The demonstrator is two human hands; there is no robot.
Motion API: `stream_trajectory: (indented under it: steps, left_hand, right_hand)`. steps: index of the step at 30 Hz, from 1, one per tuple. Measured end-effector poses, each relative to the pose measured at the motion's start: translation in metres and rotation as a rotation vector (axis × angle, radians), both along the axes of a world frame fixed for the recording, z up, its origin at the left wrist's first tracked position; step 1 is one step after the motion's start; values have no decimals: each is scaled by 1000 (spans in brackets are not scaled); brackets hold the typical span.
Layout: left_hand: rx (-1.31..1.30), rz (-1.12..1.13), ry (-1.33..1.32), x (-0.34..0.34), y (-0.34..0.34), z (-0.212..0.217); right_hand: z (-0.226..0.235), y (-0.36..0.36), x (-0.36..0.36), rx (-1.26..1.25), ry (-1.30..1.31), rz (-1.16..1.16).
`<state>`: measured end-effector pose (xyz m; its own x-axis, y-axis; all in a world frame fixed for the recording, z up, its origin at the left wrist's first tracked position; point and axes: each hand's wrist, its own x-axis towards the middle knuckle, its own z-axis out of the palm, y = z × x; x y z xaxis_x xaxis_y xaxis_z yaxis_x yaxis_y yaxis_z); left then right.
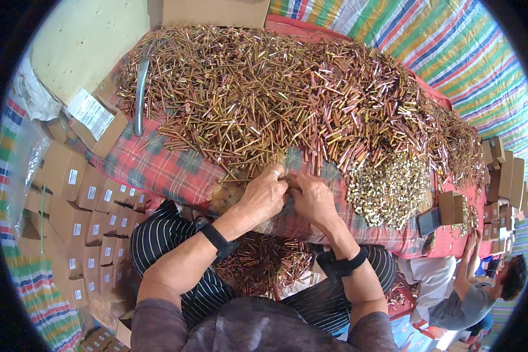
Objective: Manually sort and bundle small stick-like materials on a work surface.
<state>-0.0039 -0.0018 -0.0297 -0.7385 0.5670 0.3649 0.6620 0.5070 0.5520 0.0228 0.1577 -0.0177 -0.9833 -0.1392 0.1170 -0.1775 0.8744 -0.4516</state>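
A broad heap of thin copper-coloured metal rods (240, 88) covers the low table in front of me. My left hand (265, 195) and my right hand (312, 198) meet at the heap's near edge, above the plaid cloth (164, 170). The fingers of both are pinched together, with the fingertips almost touching. Whatever lies between them is too small and covered to make out. Just right of my right hand is a pile of small pale-gold metal pieces (387, 190), perhaps nuts.
A curved metal bar (141, 97) lies on the heap's left end. Stacked labelled cardboard boxes (88, 229) stand at my left. More rods (264, 264) lie between my legs. A dark tray (429, 222) and a small carton (450, 207) sit at right, near another person (469, 302).
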Motion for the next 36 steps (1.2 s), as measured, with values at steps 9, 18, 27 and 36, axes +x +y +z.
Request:
stream_trajectory:
  steps: [9, 18, 27, 36]
  left_hand:
    - [94, 69, -164, -2, 23, -13]
    - [-213, -42, 50, 0, 33, 7]
    - [261, 131, -144, -16, 33, 24]
    - [636, -18, -842, -14, 38, 36]
  right_hand:
    - [-5, 27, -25, 15, 182, -332]
    - [-3, 38, -14, 4, -6, -338]
    - [19, 44, 12, -136, 88, -329]
    - [26, 41, 23, -244, 235, -173]
